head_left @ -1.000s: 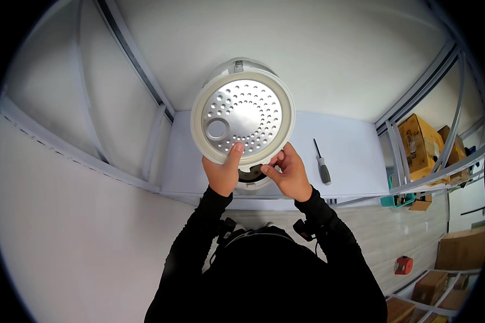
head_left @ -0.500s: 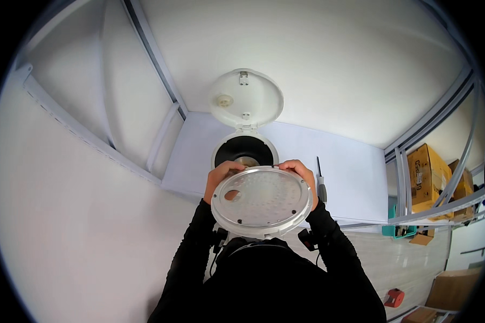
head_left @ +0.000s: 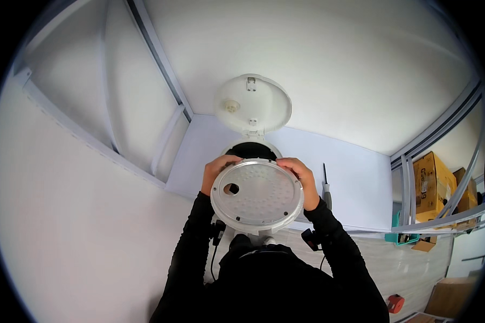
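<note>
Between my two hands is the round inner lid plate [head_left: 264,194] of a cooker, silvery and dimpled with a white rim, small dark dots at its edge and one round hole left of centre. My left hand [head_left: 216,171] grips its upper left edge, and my right hand [head_left: 300,177] grips the upper right. Behind it on the table stands a white rice cooker [head_left: 233,144], partly hidden by the plate, its dark inside showing. The cooker's hinged outer lid [head_left: 253,105] is raised, with a pale round fitting on its inner face.
A screwdriver [head_left: 327,191] with a grey handle lies on the white table [head_left: 355,183], right of my right hand. Farther right are a metal frame [head_left: 408,188], yellow-brown cartons [head_left: 432,185] and a teal basket [head_left: 401,237]. Something red [head_left: 395,303] sits on the floor.
The plate has turned slightly and come to face upward more squarely in my hands. It now covers more of the cooker's opening. The whole view has shifted a little.
</note>
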The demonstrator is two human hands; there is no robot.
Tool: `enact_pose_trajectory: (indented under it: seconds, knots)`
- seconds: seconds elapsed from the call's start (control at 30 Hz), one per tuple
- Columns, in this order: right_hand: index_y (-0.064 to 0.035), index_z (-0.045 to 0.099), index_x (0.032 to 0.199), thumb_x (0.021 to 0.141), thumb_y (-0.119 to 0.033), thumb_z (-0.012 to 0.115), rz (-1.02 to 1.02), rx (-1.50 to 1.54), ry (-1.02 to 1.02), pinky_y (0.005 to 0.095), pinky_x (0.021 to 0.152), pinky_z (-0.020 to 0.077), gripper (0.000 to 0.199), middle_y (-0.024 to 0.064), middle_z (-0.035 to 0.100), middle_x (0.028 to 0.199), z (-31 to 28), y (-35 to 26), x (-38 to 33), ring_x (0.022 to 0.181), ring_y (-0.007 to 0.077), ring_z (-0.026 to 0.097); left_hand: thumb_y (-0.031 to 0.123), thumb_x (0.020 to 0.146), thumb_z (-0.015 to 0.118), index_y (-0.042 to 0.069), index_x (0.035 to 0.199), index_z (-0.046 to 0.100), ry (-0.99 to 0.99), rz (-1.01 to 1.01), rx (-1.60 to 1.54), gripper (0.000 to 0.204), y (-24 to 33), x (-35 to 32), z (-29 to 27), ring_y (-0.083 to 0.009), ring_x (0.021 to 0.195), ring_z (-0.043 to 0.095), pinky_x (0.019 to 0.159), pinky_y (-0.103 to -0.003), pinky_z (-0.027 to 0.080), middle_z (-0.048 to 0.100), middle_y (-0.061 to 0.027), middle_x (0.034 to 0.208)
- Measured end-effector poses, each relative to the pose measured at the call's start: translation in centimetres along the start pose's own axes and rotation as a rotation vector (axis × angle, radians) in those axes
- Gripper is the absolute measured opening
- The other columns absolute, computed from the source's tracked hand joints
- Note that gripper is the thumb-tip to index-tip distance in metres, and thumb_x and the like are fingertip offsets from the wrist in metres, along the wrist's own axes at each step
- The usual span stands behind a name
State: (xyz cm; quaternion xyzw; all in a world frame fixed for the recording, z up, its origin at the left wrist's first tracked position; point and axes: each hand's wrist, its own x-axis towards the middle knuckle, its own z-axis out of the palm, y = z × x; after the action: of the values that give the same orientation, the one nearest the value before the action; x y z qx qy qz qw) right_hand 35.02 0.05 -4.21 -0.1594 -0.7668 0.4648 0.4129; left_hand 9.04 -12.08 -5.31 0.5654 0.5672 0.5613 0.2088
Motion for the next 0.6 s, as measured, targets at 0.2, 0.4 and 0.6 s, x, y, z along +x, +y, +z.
enact_pose_trajectory:
  seconds: [0.2,0.4,0.6]
  knots:
    - [-0.0030,0.068,0.126,0.078,-0.010,0.082,-0.036,-0.177,0.065,0.0378,0.092,0.0550,0.050,0.0181,0.070,0.117,1.1,0.8,2.7,0.106,0.0344,0.069,0.011,0.080,0.083,0.005,0.117,0.073,0.002,0.014,-0.020,0.039,-3.9,3.4,-1.1,-0.0234,0.101,0.072,0.087,-0.033,0.057,0.076,-0.0105,0.109]
    - [-0.0037,0.069,0.126,0.079,-0.010,0.081,0.044,-0.282,0.130,0.0378,0.094,0.0551,0.048,0.0182,0.071,0.119,2.1,1.6,3.5,0.108,0.0352,0.069,0.013,0.078,0.087,0.005,0.117,0.073,-0.055,0.120,0.000,0.042,-6.4,6.2,-2.7,-0.0247,0.097,0.071,0.090,-0.037,0.055,0.075,-0.0104,0.106]
    - [-0.0030,0.070,0.126,0.083,-0.009,0.077,0.093,-0.339,0.151,0.0381,0.097,0.0547,0.044,0.0196,0.071,0.122,3.2,2.1,4.2,0.113,0.0354,0.069,0.007,0.078,0.086,0.003,0.117,0.073,-0.101,-0.010,-0.097,0.042,-9.2,6.8,-2.9,-0.0179,0.097,0.069,0.088,-0.033,0.056,0.076,-0.0092,0.109]
